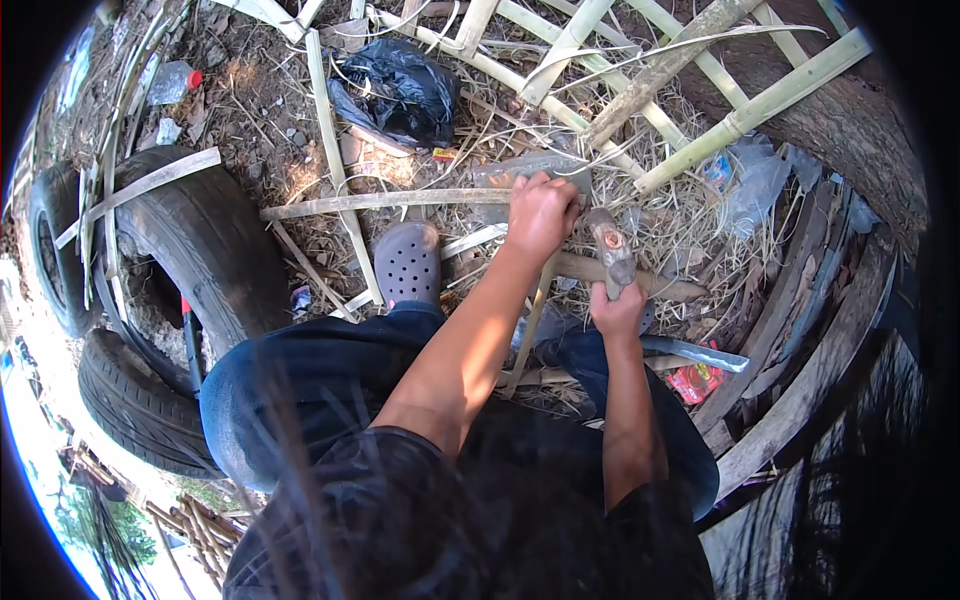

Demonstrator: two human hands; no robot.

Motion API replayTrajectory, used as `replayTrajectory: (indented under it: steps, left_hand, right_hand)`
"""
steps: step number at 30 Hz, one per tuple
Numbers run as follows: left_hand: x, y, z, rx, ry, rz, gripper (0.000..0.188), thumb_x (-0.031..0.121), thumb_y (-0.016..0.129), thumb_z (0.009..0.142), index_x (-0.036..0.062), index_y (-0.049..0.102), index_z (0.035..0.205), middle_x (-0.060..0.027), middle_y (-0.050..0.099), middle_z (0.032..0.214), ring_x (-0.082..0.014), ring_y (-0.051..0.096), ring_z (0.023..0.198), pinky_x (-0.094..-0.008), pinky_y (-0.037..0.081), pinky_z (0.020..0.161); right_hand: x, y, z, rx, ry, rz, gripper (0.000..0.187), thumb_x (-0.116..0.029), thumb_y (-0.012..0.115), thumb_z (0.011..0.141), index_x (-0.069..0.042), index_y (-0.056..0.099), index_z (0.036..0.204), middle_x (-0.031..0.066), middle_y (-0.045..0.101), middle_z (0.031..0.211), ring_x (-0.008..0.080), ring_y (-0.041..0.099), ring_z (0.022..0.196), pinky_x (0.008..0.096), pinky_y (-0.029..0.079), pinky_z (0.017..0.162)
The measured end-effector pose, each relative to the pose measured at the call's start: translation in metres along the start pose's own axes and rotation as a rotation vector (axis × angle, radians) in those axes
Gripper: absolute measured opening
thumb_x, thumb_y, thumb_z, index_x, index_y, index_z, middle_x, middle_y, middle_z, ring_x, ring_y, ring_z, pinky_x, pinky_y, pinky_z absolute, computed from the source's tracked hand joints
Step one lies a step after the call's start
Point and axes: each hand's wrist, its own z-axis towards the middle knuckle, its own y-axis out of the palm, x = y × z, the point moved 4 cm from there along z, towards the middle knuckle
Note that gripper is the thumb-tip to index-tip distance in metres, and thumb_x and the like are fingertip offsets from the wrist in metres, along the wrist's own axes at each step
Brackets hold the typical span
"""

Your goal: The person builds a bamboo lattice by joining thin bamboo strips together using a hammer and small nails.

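Right hand (619, 310) grips one hammer (607, 235); left hand (540, 215), one bamboo strip (400, 199).

from a distance, i am watching through one head-worn fisheye, the left of its pair. it is facing steeply downward, with the wearer's black shirt (390, 520) looming nearest below, both hands, left (543, 213) and right (618, 308), showing nearby around mid-view, and the bamboo lattice (755, 112) lying beyond. its rim is bending the wooden planks (812, 395) at right.
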Motion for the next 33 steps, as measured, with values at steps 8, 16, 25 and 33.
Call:
replayTrajectory:
  steps: [8, 16, 25, 33]
  left_hand:
    - [0.004, -0.005, 0.0, 0.118, -0.011, 0.015, 0.007, 0.012, 0.072, 0.066, 0.0137, 0.067, 0.07, -0.0008, 0.057, 0.075, -0.0242, 0.053, 0.084, -0.0405, 0.033, 0.077]
    - [-0.002, -0.005, -0.001, 0.072, 0.054, 0.025, 0.01, 0.011, 0.072, 0.063, 0.0154, 0.068, 0.072, 0.0009, 0.057, 0.077, -0.024, 0.051, 0.086, -0.0419, 0.031, 0.079]
    - [-0.004, -0.003, 0.002, 0.034, 0.084, 0.019, 0.013, 0.017, 0.077, 0.064, 0.0159, 0.067, 0.072, 0.0034, 0.059, 0.076, -0.0216, 0.053, 0.087, -0.0423, 0.031, 0.08]
    - [-0.005, -0.005, 0.003, 0.036, 0.076, 0.02, 0.014, 0.017, 0.077, 0.063, 0.0152, 0.066, 0.071, 0.0034, 0.06, 0.076, -0.0217, 0.053, 0.087, -0.0424, 0.03, 0.08]
  right_hand:
    - [0.004, -0.001, 0.007, -0.11, 0.09, -0.149, 0.041, -0.012, 0.062, 0.073, 0.009, 0.06, 0.109, 0.0278, 0.063, 0.072, 0.0467, 0.064, 0.07, 0.0511, 0.052, 0.063]
    - [0.004, 0.006, 0.006, -0.172, 0.122, -0.195, 0.037, -0.011, 0.063, 0.072, 0.007, 0.06, 0.105, 0.0278, 0.063, 0.074, 0.0471, 0.063, 0.068, 0.052, 0.051, 0.063]
    - [0.009, 0.002, -0.006, -0.027, -0.045, -0.127, 0.03, -0.011, 0.063, 0.073, 0.006, 0.059, 0.097, 0.026, 0.062, 0.07, 0.0467, 0.062, 0.067, 0.051, 0.052, 0.063]
    - [0.001, -0.004, -0.004, 0.023, -0.081, -0.073, 0.032, -0.01, 0.061, 0.074, 0.008, 0.059, 0.1, 0.0273, 0.061, 0.069, 0.0468, 0.062, 0.067, 0.0501, 0.051, 0.062]
